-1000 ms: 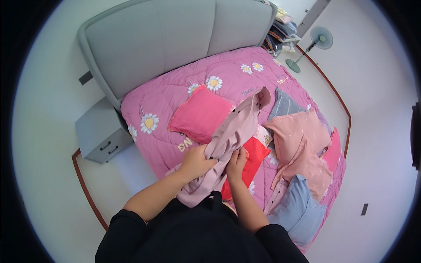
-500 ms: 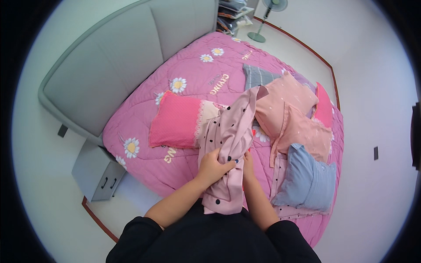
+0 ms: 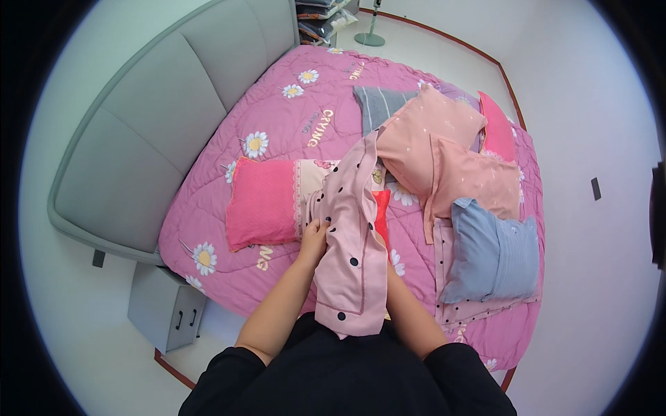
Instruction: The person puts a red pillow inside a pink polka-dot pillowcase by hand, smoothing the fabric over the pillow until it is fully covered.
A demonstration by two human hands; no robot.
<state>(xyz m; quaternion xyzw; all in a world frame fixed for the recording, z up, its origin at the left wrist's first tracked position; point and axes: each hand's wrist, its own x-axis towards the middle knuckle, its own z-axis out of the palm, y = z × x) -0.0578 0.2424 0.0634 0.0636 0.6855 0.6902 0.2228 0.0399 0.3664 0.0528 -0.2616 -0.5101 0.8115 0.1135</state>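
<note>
A pale pink pillowcase with black dots [image 3: 347, 249] hangs loosely in front of me, its lower end close to my black shirt. My left hand [image 3: 314, 239] is closed on its left edge, thumb on top. Behind the cloth's right side my right forearm [image 3: 413, 305] disappears; the right hand and its fingers are hidden. Under and beyond the pillowcase lies a bright pink pillow [image 3: 263, 202] with a lace strip and a cream printed part. A red patch [image 3: 381, 215] shows along the cloth's right edge; whether it belongs to that pillow I cannot tell.
Peach pillows [image 3: 433, 132], a grey striped pillow [image 3: 374, 107] and a blue-grey pillow [image 3: 496, 253] lie on the flowered pink quilt [image 3: 277, 111]. Another dotted cloth [image 3: 444, 277] is beneath the blue-grey one. A grey headboard [image 3: 146, 139] and nightstand [image 3: 166, 308] stand left, a fan base [image 3: 370, 39] beyond.
The dotted pillowcase has gone from bunched and twisted to hanging flatter and more spread. My left hand has shifted up and left along it; my right hand has passed out of sight behind it.
</note>
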